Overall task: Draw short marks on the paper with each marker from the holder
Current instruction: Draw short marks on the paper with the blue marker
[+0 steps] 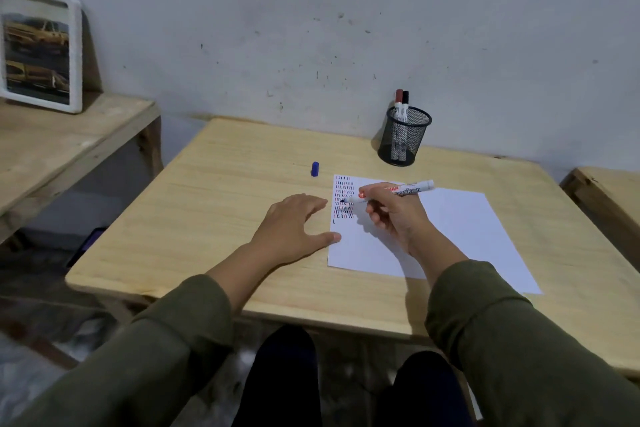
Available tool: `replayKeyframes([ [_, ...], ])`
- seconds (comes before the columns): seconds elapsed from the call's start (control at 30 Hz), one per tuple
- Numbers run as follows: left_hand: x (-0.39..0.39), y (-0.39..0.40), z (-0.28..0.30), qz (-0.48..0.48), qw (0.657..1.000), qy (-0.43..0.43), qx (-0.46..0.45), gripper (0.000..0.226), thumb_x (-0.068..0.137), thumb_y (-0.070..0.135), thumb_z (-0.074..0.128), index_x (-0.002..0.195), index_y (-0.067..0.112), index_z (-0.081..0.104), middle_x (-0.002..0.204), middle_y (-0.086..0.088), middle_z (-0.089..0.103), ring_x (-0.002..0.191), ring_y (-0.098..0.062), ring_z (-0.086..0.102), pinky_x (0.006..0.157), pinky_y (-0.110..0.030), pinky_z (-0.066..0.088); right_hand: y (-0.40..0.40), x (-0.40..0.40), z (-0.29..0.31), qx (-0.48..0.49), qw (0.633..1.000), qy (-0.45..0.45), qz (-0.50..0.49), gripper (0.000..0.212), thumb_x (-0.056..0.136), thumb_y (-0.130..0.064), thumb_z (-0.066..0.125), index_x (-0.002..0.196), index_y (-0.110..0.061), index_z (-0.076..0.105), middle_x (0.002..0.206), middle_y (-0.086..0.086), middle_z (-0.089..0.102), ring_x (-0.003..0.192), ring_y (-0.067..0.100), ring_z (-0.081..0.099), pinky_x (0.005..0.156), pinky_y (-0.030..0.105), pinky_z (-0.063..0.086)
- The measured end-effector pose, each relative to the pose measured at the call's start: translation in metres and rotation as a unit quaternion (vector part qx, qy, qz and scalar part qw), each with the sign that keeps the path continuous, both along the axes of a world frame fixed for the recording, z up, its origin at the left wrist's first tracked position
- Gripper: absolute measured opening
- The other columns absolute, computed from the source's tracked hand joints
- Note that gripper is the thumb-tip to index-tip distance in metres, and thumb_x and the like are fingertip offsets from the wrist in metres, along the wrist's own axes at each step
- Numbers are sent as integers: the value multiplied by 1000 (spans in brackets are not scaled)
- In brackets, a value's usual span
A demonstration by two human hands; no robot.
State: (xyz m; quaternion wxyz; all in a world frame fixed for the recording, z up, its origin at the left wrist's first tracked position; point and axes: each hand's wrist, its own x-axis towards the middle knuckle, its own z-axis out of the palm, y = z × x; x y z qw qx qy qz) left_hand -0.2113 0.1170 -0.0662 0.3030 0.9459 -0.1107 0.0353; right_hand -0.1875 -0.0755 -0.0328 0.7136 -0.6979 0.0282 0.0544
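Note:
A white sheet of paper [460,232] lies on the wooden table [214,218], with several rows of short red, blue and black marks in its top left corner. My right hand [391,215] grips an uncapped white marker [412,188], its dark tip pointing left over the marks. My left hand [294,229] rests flat on the table, fingers spread, thumb tip on the paper's left edge. A blue cap [314,169] lies on the table above the paper. The black mesh holder [403,137] at the back holds two capped markers [401,104], one red and one black.
A white-framed picture [41,52] leans against the wall on a lower wooden bench [69,142] at the left. Another wooden surface [609,191] shows at the right edge. The wall runs just behind the holder.

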Motion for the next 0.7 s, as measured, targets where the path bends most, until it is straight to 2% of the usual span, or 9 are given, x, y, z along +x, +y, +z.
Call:
replayKeyframes([
  [0.2,1,0,1,-12,999,20,48,60,75,60,58,131,40,46,149,10,36,142,-11,21,114,-37,15,4,-15,-8,-28,999,-22,-1,11,83,-8,62,72,-6,62,49,3,52,36,10,41,37,19,32],
  [0.43,2,1,0,-13,998,24,54,62,75,62,57,132,40,46,149,12,35,141,-10,21,113,-37,14,7,-18,-8,-65,997,-34,15,8,85,-9,61,80,-2,62,49,4,54,38,9,44,38,17,36],
  [0.7,2,1,1,-13,998,20,54,62,75,62,57,132,39,47,148,11,37,140,-10,23,113,-37,15,8,-24,-6,-47,998,-35,24,9,86,-8,60,86,2,62,59,12,49,40,8,44,41,16,39],
])
